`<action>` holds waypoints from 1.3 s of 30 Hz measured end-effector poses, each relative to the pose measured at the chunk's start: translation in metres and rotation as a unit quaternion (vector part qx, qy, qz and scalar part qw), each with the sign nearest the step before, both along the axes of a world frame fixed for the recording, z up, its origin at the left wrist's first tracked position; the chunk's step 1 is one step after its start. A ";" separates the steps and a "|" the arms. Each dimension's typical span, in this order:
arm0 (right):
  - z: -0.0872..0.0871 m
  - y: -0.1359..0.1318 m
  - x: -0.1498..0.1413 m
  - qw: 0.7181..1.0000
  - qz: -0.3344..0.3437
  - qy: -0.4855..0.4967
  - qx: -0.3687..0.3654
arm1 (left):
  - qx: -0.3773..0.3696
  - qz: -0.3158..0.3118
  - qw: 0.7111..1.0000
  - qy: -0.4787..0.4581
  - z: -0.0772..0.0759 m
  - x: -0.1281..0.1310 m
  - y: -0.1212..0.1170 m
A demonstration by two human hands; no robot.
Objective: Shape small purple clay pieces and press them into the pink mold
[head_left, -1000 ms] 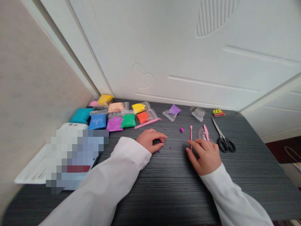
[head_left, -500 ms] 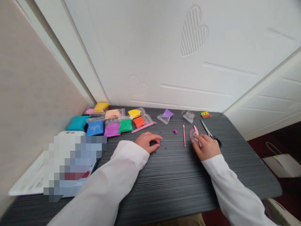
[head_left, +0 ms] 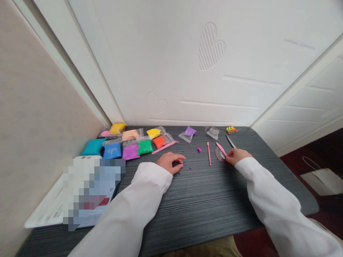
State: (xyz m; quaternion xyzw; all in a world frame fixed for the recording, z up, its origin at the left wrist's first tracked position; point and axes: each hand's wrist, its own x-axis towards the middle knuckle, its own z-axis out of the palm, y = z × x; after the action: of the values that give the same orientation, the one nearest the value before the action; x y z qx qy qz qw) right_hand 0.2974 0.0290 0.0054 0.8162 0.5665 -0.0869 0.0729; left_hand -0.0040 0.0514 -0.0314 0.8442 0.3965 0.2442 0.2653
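Observation:
My right hand pinches the near end of a pink modelling knife, which lies over a clear round disc. Scissors show only their blades; the handles are hidden behind that hand. My left hand rests on the table with fingers bent and a gap between thumb and index finger. Around its fingertips lie tiny dark purple balls. Between the hands are a small purple clay piece and a thin pink double-ended tool.
Bags of coloured clay line the back left, with pink tweezers beside them. Behind are a purple clay bag, a clear bag and a small yellow-and-red model. A blurred-out booklet lies at left on the dark table.
My right hand has shifted from lying over the disc to pinching the knife's near end, and the knife has turned. My left hand has barely moved. The view has shifted slightly.

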 end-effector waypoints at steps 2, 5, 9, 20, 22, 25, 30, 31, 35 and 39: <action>0.002 0.005 0.003 1.000 0.001 0.010 -0.021 | 0.002 -0.002 1.000 0.002 0.000 0.000 0.000; 0.005 0.013 0.006 0.998 0.003 0.021 -0.059 | 0.005 -0.006 1.000 0.006 -0.002 0.000 0.001; 0.008 0.020 0.007 0.994 0.005 0.017 -0.109 | 0.008 -0.006 1.000 0.007 -0.003 0.000 0.002; 0.007 0.024 0.019 0.998 0.021 -0.001 -0.059 | 0.006 -0.010 1.000 -0.001 -0.002 0.000 0.002; 0.008 0.019 0.015 0.999 0.040 -0.009 -0.010 | 0.004 -0.009 1.000 -0.004 -0.002 0.000 0.002; 0.007 0.006 0.004 0.995 0.091 -0.009 0.034 | 0.003 -0.005 1.000 -0.006 -0.001 0.000 0.001; 0.003 -0.007 -0.013 0.986 0.157 -0.024 0.047 | 0.002 -0.003 1.000 -0.001 -0.001 0.000 0.001; 0.002 -0.007 -0.016 0.985 0.162 -0.032 0.048 | 0.003 -0.003 1.000 0.002 -0.001 0.000 0.001; -0.001 -0.006 -0.028 0.982 0.171 -0.056 0.063 | 0.004 -0.008 1.000 0.009 0.001 -0.001 0.000; -0.001 -0.015 -0.029 0.980 0.170 -0.052 0.088 | 0.009 0.010 1.000 0.000 0.004 -0.001 -0.002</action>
State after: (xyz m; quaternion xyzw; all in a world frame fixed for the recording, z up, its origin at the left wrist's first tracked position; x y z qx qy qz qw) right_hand 0.2684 0.0140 0.0043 0.7146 0.6978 0.0196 0.0442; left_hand -0.0048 0.0489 -0.0272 0.8425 0.4032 0.2504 0.2549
